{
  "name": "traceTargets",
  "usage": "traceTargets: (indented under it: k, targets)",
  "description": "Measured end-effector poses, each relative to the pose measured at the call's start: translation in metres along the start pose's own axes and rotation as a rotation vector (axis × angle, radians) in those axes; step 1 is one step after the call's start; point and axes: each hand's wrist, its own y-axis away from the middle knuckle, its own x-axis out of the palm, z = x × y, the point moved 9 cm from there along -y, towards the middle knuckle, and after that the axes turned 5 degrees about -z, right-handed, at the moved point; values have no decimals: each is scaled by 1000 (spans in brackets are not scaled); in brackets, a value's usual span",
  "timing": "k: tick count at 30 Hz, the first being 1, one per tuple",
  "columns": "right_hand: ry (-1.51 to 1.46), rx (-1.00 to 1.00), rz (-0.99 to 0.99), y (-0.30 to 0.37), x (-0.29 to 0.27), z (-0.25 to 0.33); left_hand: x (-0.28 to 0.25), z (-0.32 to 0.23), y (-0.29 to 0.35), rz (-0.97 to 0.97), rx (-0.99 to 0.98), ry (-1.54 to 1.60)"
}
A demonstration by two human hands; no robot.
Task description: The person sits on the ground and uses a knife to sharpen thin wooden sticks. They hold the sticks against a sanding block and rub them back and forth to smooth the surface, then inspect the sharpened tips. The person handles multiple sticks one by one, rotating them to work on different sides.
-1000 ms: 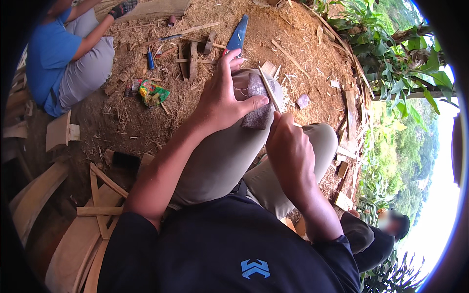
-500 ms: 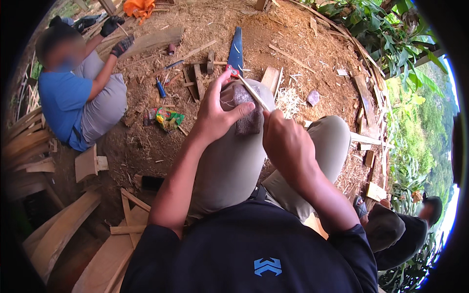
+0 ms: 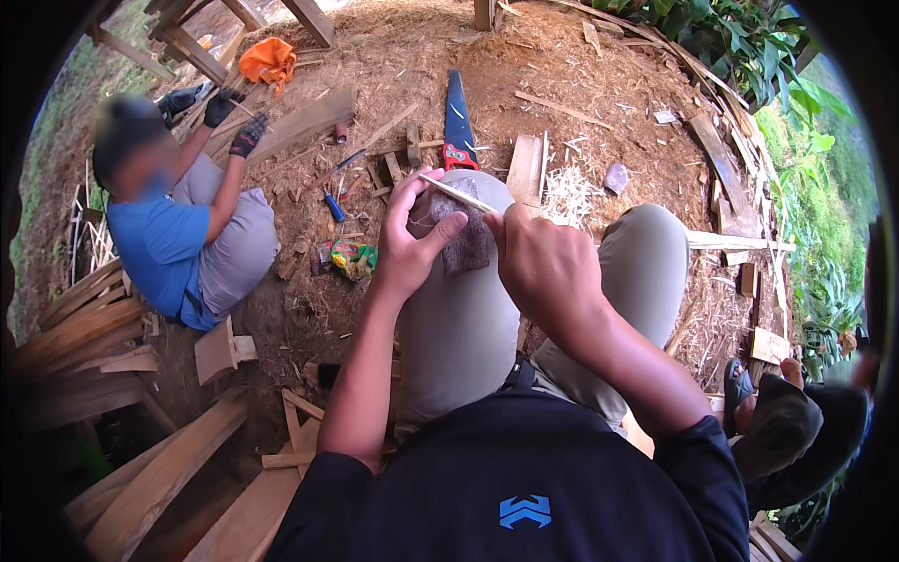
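A thin, pale wooden stick slants over my raised left knee. My right hand is closed in a fist around its near end. The far end reaches the fingertips of my left hand. Under the stick lies a rough purplish-brown pad, draped on the knee. My left thumb presses on this pad, while the fingers curl at its far left side. Whether those fingers also pinch the stick's tip I cannot tell. Just beyond the knee, a handsaw with a blue blade and red handle lies on the ground.
A co-worker in a blue shirt and dark gloves sits at left. Wooden boards pile up at lower left. A blue-handled tool, a colourful wrapper and wood shavings litter the ground. Another person's sandalled foot shows at right.
The stick has swung flatter, its far end tipping left toward my left fingers. My right hand has shifted slightly left and down. The whole view has shifted as my head moved.
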Motion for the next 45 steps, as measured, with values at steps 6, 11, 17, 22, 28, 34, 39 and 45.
traceTargets:
  k: [6,11,17,22,28,34,39,45]
  targets:
    - [-205,14,30,-3,9,-14,2,1,0,-10,20,-24]
    - [-249,5,84,-4,20,-23,7,0,-4,-2,34,-30]
    - [-31,-22,54,-22,27,-16,14,12,-10,19,29,-59]
    - [235,-6,51,9,12,-13,13,7,-7,-14,88,-83]
    - [479,-71,-78,-3,25,-2,12,24,-11,2,-35,-5]
    - [494,-95,-121,-3,22,-3,13,25,-14,-23,-24,25]
    - [338,-60,-8,-6,23,-6,11,17,-7,35,-80,48]
    - [5,3,78,-16,14,-17,9,18,-5,7,-83,90]
